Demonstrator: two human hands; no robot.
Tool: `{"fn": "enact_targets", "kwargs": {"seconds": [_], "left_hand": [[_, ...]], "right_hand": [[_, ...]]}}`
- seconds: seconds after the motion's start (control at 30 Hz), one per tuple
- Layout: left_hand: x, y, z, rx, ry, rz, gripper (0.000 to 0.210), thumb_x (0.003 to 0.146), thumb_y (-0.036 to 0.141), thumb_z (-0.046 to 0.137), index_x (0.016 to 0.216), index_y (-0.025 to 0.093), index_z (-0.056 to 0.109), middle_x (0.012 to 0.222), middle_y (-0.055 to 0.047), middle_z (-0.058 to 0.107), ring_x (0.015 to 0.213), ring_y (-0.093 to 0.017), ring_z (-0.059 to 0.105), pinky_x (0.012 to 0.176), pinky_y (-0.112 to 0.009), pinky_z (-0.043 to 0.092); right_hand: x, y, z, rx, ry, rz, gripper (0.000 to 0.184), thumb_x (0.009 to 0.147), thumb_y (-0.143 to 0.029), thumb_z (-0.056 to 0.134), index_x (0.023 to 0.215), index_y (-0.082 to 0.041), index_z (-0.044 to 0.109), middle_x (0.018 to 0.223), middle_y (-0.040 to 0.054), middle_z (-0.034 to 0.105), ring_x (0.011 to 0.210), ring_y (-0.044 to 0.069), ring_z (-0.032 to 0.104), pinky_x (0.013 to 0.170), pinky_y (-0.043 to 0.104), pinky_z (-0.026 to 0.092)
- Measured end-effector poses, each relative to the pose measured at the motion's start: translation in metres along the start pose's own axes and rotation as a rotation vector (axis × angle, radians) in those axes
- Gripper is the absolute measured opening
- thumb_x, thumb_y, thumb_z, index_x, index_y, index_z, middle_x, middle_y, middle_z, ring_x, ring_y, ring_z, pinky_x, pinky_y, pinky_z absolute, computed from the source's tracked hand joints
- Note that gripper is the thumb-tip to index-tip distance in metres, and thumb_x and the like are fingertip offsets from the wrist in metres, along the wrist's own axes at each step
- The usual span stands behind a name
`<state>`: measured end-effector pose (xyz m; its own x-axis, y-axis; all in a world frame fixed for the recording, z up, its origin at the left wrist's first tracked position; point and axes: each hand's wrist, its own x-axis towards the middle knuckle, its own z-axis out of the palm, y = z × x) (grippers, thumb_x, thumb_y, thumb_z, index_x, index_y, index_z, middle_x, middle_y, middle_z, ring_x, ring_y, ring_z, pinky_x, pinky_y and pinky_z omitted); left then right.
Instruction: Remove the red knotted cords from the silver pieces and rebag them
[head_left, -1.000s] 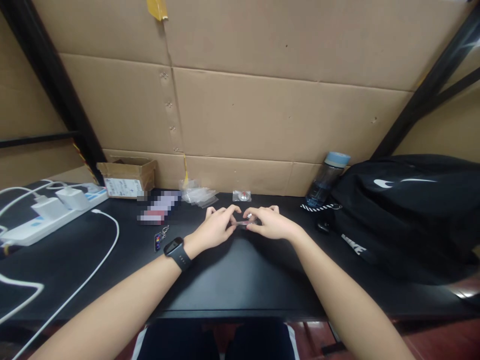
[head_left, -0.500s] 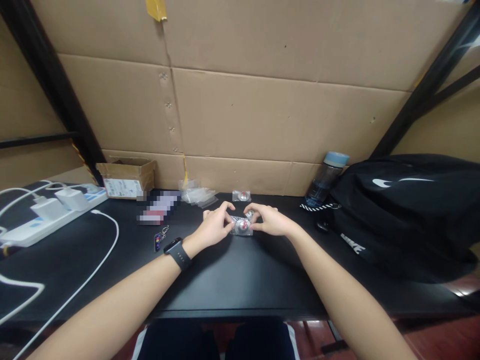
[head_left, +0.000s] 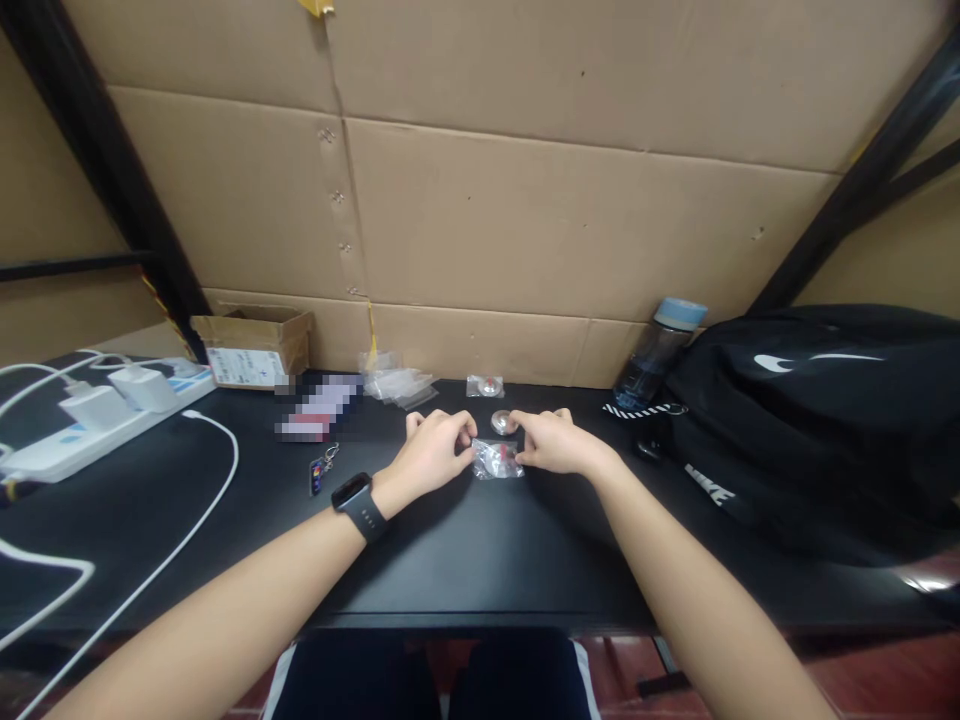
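The fingers of the left hand (head_left: pixel 431 450) are nearly closed, thumb and index pinching the left edge of a clear packet (head_left: pixel 495 460) with a red mark inside. The fingers of the right hand (head_left: pixel 553 442) are bent and part-way spread: the thumb is at the packet's right edge, while the index finger points at the right rim of a round silver disc (head_left: pixel 502 422). Whether that thumb grips the packet or only touches it, I cannot tell. The packet lies between the two hands, the disc just beyond its far edge.

Farther back, a second packet (head_left: pixel 486 386) lies near the foot of the cardboard wall (head_left: pixel 525 230), and a heap of clear bags (head_left: pixel 394 385) sits to its left. A broad stretch of the table (head_left: pixel 450 560) runs from the held packet toward the body, down to the front edge; the depth behind the disc is much shorter.

On the left, beyond the watch (head_left: pixel 358 505) on the wrist, come a small keychain (head_left: pixel 318 473), a white cable (head_left: pixel 217 510), a power strip (head_left: pixel 56 460) and an open carton (head_left: pixel 251 355). On the right, a bottle (head_left: pixel 656 360) and a bulky black bag (head_left: pixel 810 430) bound the room beside the right forearm.
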<state>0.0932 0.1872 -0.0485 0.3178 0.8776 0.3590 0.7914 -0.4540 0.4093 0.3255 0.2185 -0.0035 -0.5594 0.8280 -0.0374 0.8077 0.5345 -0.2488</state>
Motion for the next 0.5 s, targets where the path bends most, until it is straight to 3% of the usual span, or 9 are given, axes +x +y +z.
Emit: {"fn": "enact_targets", "kwargs": {"seconds": [0.1,0.27,0.37,0.5], "left_hand": [[0.001,-0.001,-0.005,0.057,0.090,-0.004,0.008,0.085,0.025,0.059,0.093,0.025,0.060,0.097,-0.003,0.069,0.102,-0.026,0.058,0.087,-0.042,0.030],[0.003,-0.008,-0.013,0.102,0.190,-0.053,0.011,0.086,0.024,0.057,0.097,0.026,0.060,0.111,-0.004,0.064,0.109,-0.028,0.055,0.090,-0.044,0.031],[0.003,-0.012,-0.014,0.118,0.212,-0.078,0.011,0.086,0.025,0.058,0.097,0.026,0.061,0.115,-0.005,0.062,0.112,-0.029,0.053,0.092,-0.045,0.032],[0.003,-0.014,-0.012,0.136,0.182,-0.112,0.009,0.085,0.026,0.059,0.093,0.025,0.062,0.111,-0.006,0.062,0.109,-0.029,0.054,0.091,-0.047,0.034]], "right_hand": [[-0.004,-0.008,0.000,-0.061,0.079,-0.123,0.026,0.082,-0.024,0.071,0.107,-0.025,0.065,0.098,0.0044,0.068,0.092,0.023,0.064,0.084,0.034,0.041],[-0.002,-0.017,0.009,-0.034,0.010,-0.252,0.030,0.080,-0.026,0.076,0.109,-0.030,0.071,0.112,0.0041,0.060,0.095,0.020,0.063,0.080,0.029,0.046],[-0.003,-0.018,0.009,-0.077,-0.033,-0.214,0.033,0.074,-0.019,0.078,0.104,-0.033,0.074,0.111,0.0028,0.062,0.097,0.022,0.064,0.074,0.028,0.046],[-0.006,0.001,0.000,-0.130,-0.096,-0.062,0.037,0.063,-0.011,0.081,0.093,-0.032,0.075,0.102,0.0010,0.066,0.092,0.023,0.064,0.068,0.027,0.042]]}}
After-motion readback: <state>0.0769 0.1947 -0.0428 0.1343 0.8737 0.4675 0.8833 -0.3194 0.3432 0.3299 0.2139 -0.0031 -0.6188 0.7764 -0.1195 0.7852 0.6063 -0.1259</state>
